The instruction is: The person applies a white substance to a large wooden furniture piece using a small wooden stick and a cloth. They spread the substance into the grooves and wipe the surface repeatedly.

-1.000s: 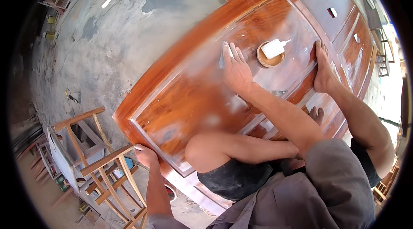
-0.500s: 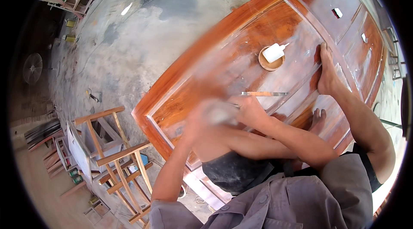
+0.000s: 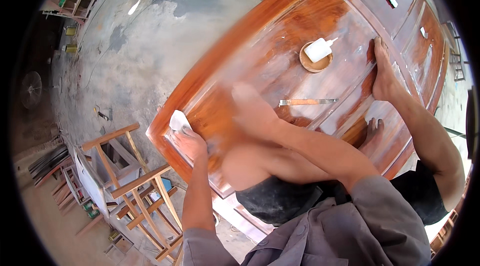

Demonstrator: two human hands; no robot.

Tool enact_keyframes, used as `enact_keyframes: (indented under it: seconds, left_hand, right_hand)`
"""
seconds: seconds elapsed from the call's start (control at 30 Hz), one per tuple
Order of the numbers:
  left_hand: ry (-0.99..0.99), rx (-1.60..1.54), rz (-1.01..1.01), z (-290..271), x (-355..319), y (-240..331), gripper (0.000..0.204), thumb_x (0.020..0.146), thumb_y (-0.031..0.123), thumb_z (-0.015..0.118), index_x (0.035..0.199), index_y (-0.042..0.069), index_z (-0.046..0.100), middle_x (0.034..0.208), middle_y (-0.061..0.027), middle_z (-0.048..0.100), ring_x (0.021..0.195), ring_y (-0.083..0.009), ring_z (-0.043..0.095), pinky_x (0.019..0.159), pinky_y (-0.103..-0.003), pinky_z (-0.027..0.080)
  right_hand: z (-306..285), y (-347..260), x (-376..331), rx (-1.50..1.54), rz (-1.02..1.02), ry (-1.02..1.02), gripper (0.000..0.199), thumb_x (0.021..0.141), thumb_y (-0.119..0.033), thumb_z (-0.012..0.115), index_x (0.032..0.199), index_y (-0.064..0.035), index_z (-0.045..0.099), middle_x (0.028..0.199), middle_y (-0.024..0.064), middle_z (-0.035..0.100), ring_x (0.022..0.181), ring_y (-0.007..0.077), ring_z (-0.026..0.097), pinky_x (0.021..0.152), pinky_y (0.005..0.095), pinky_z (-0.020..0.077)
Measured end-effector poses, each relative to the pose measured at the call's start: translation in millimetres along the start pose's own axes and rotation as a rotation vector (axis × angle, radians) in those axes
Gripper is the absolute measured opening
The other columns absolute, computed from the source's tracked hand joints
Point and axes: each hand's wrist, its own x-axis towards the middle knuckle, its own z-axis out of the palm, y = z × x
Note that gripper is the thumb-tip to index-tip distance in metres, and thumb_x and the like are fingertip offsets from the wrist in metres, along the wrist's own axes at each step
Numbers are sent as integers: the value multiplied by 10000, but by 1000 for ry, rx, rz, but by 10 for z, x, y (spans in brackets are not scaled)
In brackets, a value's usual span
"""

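Observation:
A large reddish-brown wooden panel (image 3: 234, 41), framed and glossy in places with whitish dusty patches, lies beneath me. My left hand (image 3: 189, 142) is at its near left corner, its fingers closed on a folded white piece of paper or cloth (image 3: 178, 120); which material, I cannot tell. Over the middle of the left section, my right hand (image 3: 254, 110) is smeared by motion, so its fingers cannot be made out. To its right a flat scraper with a wooden handle (image 3: 302, 102) rests on the panel. A white squeeze bottle (image 3: 319, 49) lies in a round shallow bowl (image 3: 314, 67) farther off.
My bare foot (image 3: 384, 78) and bent knee (image 3: 247, 166) press on the panel. Two small white pieces lie toward its far right, one a block (image 3: 391, 2). Wooden frames (image 3: 142, 188) stand left on the concrete floor (image 3: 135, 61); a fan (image 3: 31, 85) is beyond.
My left hand has moved left with the white piece, from the middle to the corner. My right hand has shifted left and farther away from me, apart from the left one.

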Motion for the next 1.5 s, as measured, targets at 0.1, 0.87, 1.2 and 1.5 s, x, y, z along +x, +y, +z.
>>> enact_keyframes:
  seconds: [0.1,0.87,1.2,1.5]
  left_hand:
    - [-21,-16,-6,-170,74,95,520,1068,271,461,1336,-169,529,1412,-361,542,1337,-501,482,1170,-540,337]
    - [-35,28,-60,-160,66,62,453,1052,294,499,1228,-118,569,1283,-358,587,1264,-504,512,1130,-555,357]
    - [38,53,-15,-61,33,49,421,1043,275,526,1206,-112,563,1339,-334,577,1301,-494,497,1138,-558,355]
    - [-43,47,-70,-208,96,140,379,1039,273,534,1150,-88,567,1257,-312,604,1256,-496,516,1106,-563,372]
  right_hand:
    - [-99,301,47,-45,17,-24,834,1045,-469,527,1561,135,272,1660,304,260,1576,399,211,1307,483,142]
    - [-1002,697,-725,3,163,-184,467,949,-123,627,1382,-24,482,911,230,708,727,445,695,617,529,555]
    - [-394,250,166,-168,123,-444,716,1048,-277,495,1590,108,229,761,237,721,706,418,721,679,521,580]
    - [-1101,885,-304,-247,524,-381,700,942,-182,633,1597,-135,392,954,211,739,751,384,730,663,502,592]
